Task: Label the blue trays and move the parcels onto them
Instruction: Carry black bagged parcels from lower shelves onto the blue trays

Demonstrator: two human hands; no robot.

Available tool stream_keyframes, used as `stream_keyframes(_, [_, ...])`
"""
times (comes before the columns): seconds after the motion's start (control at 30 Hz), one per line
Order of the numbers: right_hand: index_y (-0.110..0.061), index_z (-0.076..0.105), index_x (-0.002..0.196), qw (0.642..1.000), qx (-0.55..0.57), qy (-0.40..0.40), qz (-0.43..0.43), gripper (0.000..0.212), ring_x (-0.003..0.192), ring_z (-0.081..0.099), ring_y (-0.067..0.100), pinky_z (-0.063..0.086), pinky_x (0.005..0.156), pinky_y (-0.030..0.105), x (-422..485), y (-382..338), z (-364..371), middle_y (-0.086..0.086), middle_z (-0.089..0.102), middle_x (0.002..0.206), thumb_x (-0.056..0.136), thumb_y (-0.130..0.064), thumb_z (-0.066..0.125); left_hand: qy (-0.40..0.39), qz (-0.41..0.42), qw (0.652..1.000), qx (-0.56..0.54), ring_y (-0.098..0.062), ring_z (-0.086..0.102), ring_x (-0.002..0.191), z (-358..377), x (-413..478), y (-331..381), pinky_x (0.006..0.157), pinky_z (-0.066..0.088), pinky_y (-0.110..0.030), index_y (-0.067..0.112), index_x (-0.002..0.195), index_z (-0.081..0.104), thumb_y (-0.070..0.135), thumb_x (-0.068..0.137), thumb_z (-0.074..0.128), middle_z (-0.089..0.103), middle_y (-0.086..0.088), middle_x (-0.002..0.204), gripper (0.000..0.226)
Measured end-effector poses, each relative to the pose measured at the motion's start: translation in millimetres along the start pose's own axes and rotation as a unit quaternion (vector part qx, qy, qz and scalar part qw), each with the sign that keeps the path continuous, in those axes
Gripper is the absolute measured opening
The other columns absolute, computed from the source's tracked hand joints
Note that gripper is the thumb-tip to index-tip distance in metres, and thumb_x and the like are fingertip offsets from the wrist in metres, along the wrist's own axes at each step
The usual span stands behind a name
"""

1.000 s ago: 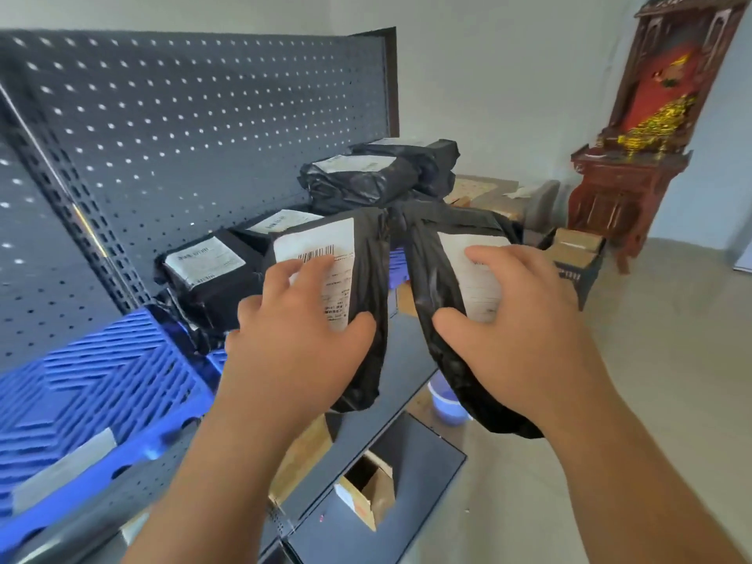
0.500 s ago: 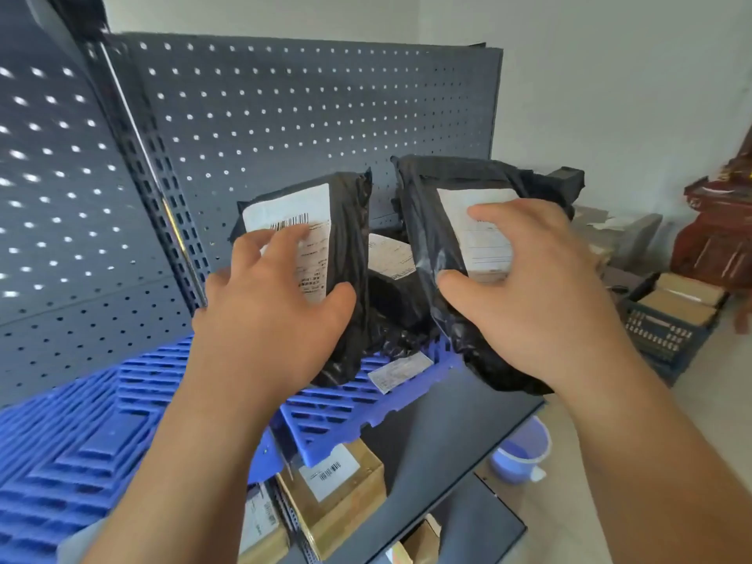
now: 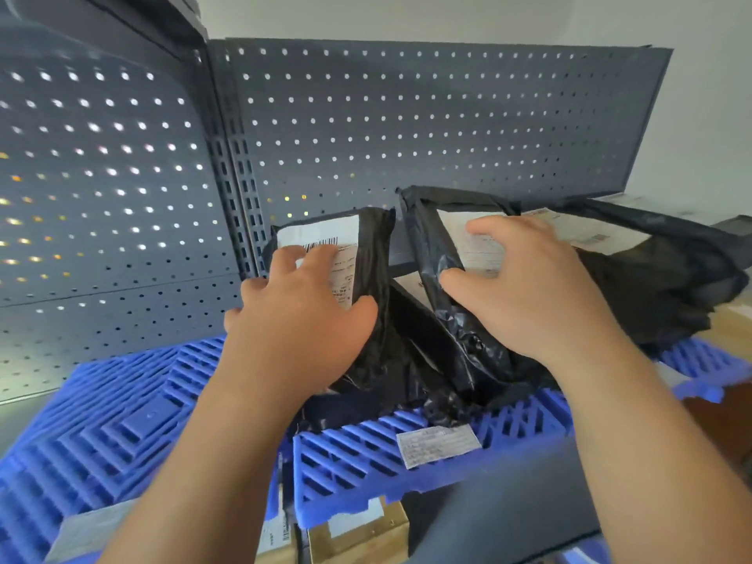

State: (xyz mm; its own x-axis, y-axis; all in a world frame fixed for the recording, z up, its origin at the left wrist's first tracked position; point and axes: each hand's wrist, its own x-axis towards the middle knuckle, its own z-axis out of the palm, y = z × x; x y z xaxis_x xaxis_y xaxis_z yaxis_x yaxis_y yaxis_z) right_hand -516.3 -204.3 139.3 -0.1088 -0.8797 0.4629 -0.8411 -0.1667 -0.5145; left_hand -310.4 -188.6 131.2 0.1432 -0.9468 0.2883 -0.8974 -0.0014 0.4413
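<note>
My left hand (image 3: pixel 301 323) grips the left parcel (image 3: pixel 372 258), my right hand (image 3: pixel 529 295) the right parcel (image 3: pixel 431 246), low over the labelled blue tray (image 3: pixel 346 453). Setting both down is left, I judge.

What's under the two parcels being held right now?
A blue tray with a white label, and another black parcel on it. The left hand and right hand hide whether the left parcel and right parcel touch down.

Even soft daylight; motion blur throughout; wide-angle bowing at edges
</note>
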Motion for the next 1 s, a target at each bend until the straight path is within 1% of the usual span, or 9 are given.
stream_keyframes(0.17, [-0.039, 0.045, 0.141, 0.999, -0.018, -0.047, -0.004, 0.064, 0.128, 0.042, 0.029, 0.041, 0.101, 0.049, 23.3, 12.1, 4.7, -0.008, 0.042, 0.145, 0.081, -0.06, 0.058, 0.002, -0.028, 0.999, 0.02, -0.037, 0.039, 0.128, 7.7, 8.4, 20.7, 0.103, 0.04, -0.057, 0.044, 0.149, 0.029, 0.061, 0.087, 0.052, 0.033, 0.011, 0.152, 0.069])
stream_keyframes(0.33, [-0.039, 0.043, 0.14, 0.996, -0.041, -0.081, -0.004, 0.063, 0.124, 0.042, 0.033, 0.037, 0.092, 0.047, 35.2, 16.3, 14.3, -0.005, 0.043, 0.145, 0.082, -0.06, 0.056, 0.011, -0.063, 0.997, 0.032, -0.037, 0.04, 0.128, 14.0, 11.5, 33.6, 0.102, 0.04, -0.057, 0.041, 0.148, 0.033, 0.059, 0.087, 0.053, 0.036, 0.008, 0.15, 0.067])
stream_keyframes(0.43, [-0.034, 0.048, 0.132, 0.996, -0.054, -0.073, -0.012, 0.056, 0.119, 0.043, 0.034, 0.033, 0.085, 0.045, 39.7, 18.1, 15.0, -0.002, 0.045, 0.14, 0.082, -0.059, 0.055, 0.024, -0.076, 0.996, 0.042, -0.037, 0.041, 0.127, 15.3, 13.4, 38.4, 0.102, 0.041, -0.056, 0.04, 0.148, 0.034, 0.059, 0.087, 0.053, 0.037, 0.008, 0.15, 0.066])
stream_keyframes(0.57, [-0.03, 0.05, 0.127, 0.995, -0.07, -0.064, -0.017, 0.054, 0.118, 0.043, 0.036, 0.032, 0.084, 0.045, 42.0, 18.9, 16.0, 0.0, 0.045, 0.138, 0.082, -0.059, 0.055, 0.018, -0.086, 0.995, 0.049, -0.037, 0.039, 0.129, 20.1, 14.3, 46.1, 0.102, 0.04, -0.056, 0.041, 0.148, 0.033, 0.06, 0.087, 0.052, 0.036, 0.007, 0.149, 0.067])
stream_keyframes(0.67, [-0.031, 0.049, 0.128, 0.994, -0.072, -0.075, -0.021, 0.056, 0.119, 0.042, 0.036, 0.034, 0.088, 0.047, 42.1, 19.0, 18.0, 0.001, 0.044, 0.14, 0.081, -0.061, 0.055, 0.006, -0.089, 0.994, 0.057, -0.037, 0.038, 0.13, 25.8, 14.0, 49.5, 0.101, 0.04, -0.055, 0.042, 0.149, 0.03, 0.059, 0.087, 0.052, 0.035, 0.008, 0.151, 0.069])
stream_keyframes(0.77, [-0.032, 0.05, 0.129, 0.993, -0.081, -0.076, -0.027, 0.056, 0.119, 0.041, 0.037, 0.032, 0.091, 0.049, 41.5, 20.0, 19.8, 0.002, 0.044, 0.139, 0.081, -0.06, 0.056, -0.004, -0.091, 0.994, 0.053, -0.038, 0.037, 0.132, 28.2, 13.7, 50.9, 0.102, 0.04, -0.057, 0.044, 0.148, 0.028, 0.062, 0.086, 0.051, 0.033, 0.008, 0.153, 0.069])
stream_keyframes(0.87, [-0.035, 0.045, 0.136, 0.992, -0.091, -0.079, -0.041, 0.062, 0.136, 0.03, 0.038, 0.023, 0.108, 0.054, 39.1, 21.3, 22.2, 0.004, 0.036, 0.15, 0.081, -0.059, 0.057, -0.012, -0.093, 0.995, 0.044, -0.036, 0.036, 0.136, 27.7, 13.3, 51.7, 0.106, 0.037, -0.06, 0.048, 0.146, 0.028, 0.071, 0.085, 0.046, 0.032, 0.01, 0.154, 0.068])
stream_keyframes(0.9, [-0.035, 0.045, 0.138, 0.992, -0.083, -0.077, -0.048, 0.063, 0.14, 0.026, 0.037, 0.02, 0.111, 0.055, 37.7, 21.2, 22.3, 0.004, 0.034, 0.152, 0.081, -0.058, 0.058, -0.01, -0.094, 0.994, 0.047, -0.035, 0.034, 0.138, 27.3, 13.2, 51.9, 0.107, 0.035, -0.061, 0.049, 0.146, 0.028, 0.074, 0.084, 0.044, 0.03, 0.011, 0.155, 0.069])
stream_keyframes(1.0, [-0.035, 0.048, 0.133, 0.993, -0.061, -0.071, -0.069, 0.057, 0.139, 0.029, 0.034, 0.022, 0.111, 0.053, 34.2, 20.6, 21.2, 0.001, 0.037, 0.149, 0.082, -0.058, 0.057, 0.007, -0.095, 0.994, 0.055, -0.032, 0.031, 0.142, 26.7, 12.4, 53.7, 0.109, 0.027, -0.06, 0.049, 0.146, 0.03, 0.075, 0.085, 0.041, 0.03, 0.011, 0.157, 0.068])
